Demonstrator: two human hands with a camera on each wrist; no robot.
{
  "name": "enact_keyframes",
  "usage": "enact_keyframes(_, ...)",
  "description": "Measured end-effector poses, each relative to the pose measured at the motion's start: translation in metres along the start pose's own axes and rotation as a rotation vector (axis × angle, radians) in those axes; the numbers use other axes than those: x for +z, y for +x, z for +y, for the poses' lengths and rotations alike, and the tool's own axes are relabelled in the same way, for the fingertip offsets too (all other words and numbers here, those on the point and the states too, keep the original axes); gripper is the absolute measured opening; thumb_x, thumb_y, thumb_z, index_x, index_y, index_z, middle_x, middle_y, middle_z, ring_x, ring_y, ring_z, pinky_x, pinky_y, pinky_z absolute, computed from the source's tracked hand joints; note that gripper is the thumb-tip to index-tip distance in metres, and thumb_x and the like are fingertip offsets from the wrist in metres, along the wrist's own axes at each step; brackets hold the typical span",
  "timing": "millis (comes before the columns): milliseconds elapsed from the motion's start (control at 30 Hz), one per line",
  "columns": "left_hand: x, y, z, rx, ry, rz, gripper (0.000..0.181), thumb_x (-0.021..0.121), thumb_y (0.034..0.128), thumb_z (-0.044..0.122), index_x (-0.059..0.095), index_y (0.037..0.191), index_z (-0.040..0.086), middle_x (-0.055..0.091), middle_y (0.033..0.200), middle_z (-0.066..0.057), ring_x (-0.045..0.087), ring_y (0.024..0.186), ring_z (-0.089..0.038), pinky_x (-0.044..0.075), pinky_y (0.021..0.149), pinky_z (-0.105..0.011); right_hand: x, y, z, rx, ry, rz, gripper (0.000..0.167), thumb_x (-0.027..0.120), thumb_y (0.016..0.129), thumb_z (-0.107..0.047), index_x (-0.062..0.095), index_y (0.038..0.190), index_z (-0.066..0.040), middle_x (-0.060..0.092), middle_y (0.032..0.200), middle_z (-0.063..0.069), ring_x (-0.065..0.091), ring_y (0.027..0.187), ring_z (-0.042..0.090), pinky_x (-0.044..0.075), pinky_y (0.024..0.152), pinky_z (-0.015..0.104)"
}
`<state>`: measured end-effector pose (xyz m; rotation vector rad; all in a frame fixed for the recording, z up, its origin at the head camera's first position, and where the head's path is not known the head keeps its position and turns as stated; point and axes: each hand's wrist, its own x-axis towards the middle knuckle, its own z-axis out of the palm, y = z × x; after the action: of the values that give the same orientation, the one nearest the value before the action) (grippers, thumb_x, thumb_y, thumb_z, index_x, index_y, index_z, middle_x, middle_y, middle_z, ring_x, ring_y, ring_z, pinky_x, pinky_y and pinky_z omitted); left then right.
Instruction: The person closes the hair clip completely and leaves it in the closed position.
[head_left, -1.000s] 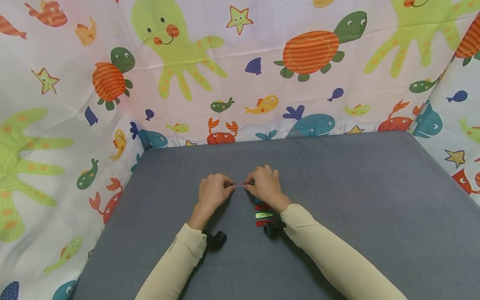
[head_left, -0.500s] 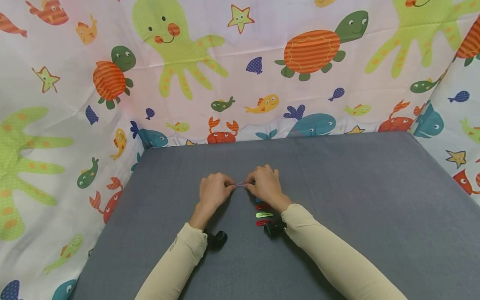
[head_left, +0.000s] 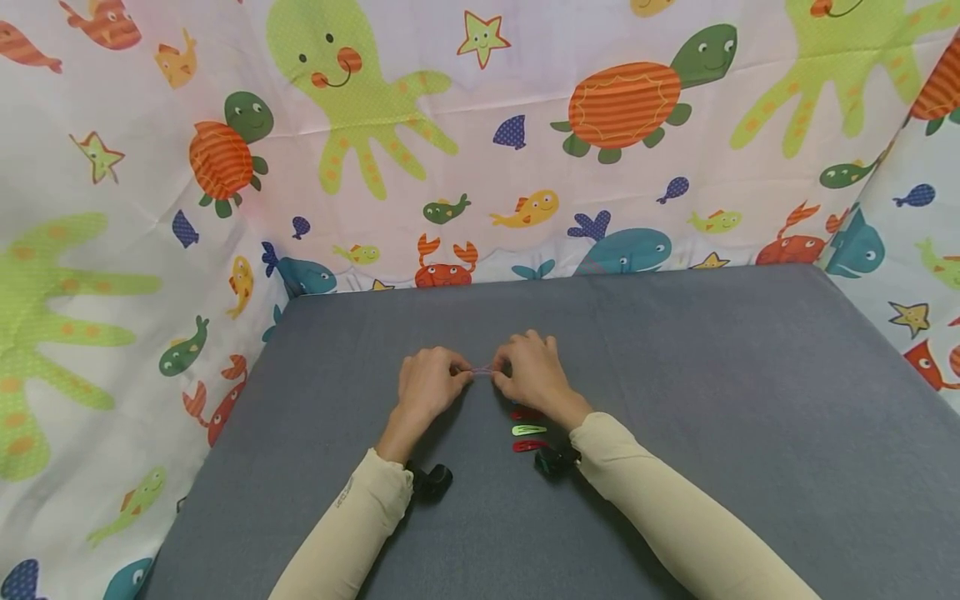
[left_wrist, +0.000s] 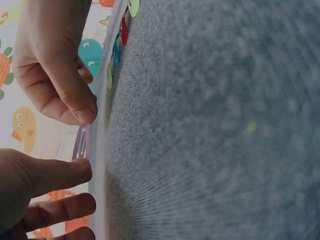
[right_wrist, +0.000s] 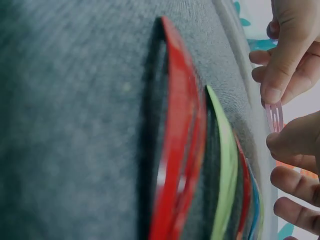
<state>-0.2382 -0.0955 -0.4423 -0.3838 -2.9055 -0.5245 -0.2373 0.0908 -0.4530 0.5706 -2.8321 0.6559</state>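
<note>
A thin pink-purple snap hair clip (head_left: 482, 372) is held level between both hands, just over the grey table. My left hand (head_left: 429, 385) pinches one end between thumb and fingertips. At the other end, the thumb and fingertips of my right hand (head_left: 532, 371) pinch it. The wrist views show the slotted middle of the hair clip (right_wrist: 274, 117) bare between the two thumbs. Below the right hand, a row of snap clips lies on the table: a red clip (right_wrist: 177, 130) nearest the right wrist camera, then a light green clip (right_wrist: 226, 160), another red clip (right_wrist: 244, 185) and a blue clip (right_wrist: 254, 200).
The grey cloth-covered table (head_left: 690, 367) spreads around the hands. A curtain (head_left: 480, 108) printed with sea animals stands behind it and along both sides. A black wrist camera (head_left: 431, 482) sits under the left wrist, another black camera (head_left: 553, 462) beside the row of clips.
My right hand and forearm have shifted slightly to the right, and the blue clip is now mostly covered in the head view. Both hands keep their pinch on the pink-purple hair clip.
</note>
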Motion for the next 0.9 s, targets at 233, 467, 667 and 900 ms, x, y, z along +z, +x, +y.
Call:
enact_keyframes(233,-0.005,-0.003,0.006,0.021,-0.010,0.018,0.004,0.081,0.0870,0.024,0.084,0.088,0.022,0.077,0.077,0.005,0.067,0.068,-0.014,0.041,0.060,-0.032,-0.004,-0.005,0.001,-0.027,0.001,0.051,0.007,0.081,0.084,-0.023,0.075,0.081,-0.021,0.072,0.098,0.001,0.055,0.091,0.026,0.036,0.083,0.049)
enact_keyframes(467,-0.011,-0.007,0.013,0.073,-0.031,0.041,0.005,0.081,0.0871,0.024,0.084,0.087,0.021,0.076,0.076,0.006,0.065,0.068,-0.012,0.043,0.062,-0.033,-0.009,-0.013,0.004,-0.011,0.094,0.100,0.012,0.083,0.084,-0.025,0.073,0.079,-0.022,0.071,0.094,0.000,0.055,0.090,0.024,0.035,0.087,0.051)
enact_keyframes(667,-0.016,-0.009,0.020,0.137,-0.044,0.059,0.006,0.081,0.0872,0.026,0.084,0.088,0.021,0.076,0.076,0.007,0.065,0.068,-0.012,0.045,0.062,-0.034,-0.016,-0.021,0.009,-0.008,0.178,0.154,0.013,0.084,0.085,-0.024,0.073,0.079,-0.021,0.072,0.093,0.000,0.057,0.092,0.025,0.033,0.088,0.052)
enact_keyframes(900,-0.020,-0.012,0.028,0.169,-0.067,0.056,0.004,0.081,0.0876,0.026,0.084,0.089,0.023,0.075,0.078,0.006,0.063,0.071,-0.014,0.045,0.067,-0.036,-0.025,-0.028,0.012,-0.013,0.217,0.170,0.012,0.084,0.084,-0.026,0.074,0.081,-0.020,0.073,0.093,0.000,0.057,0.093,0.025,0.034,0.088,0.052)
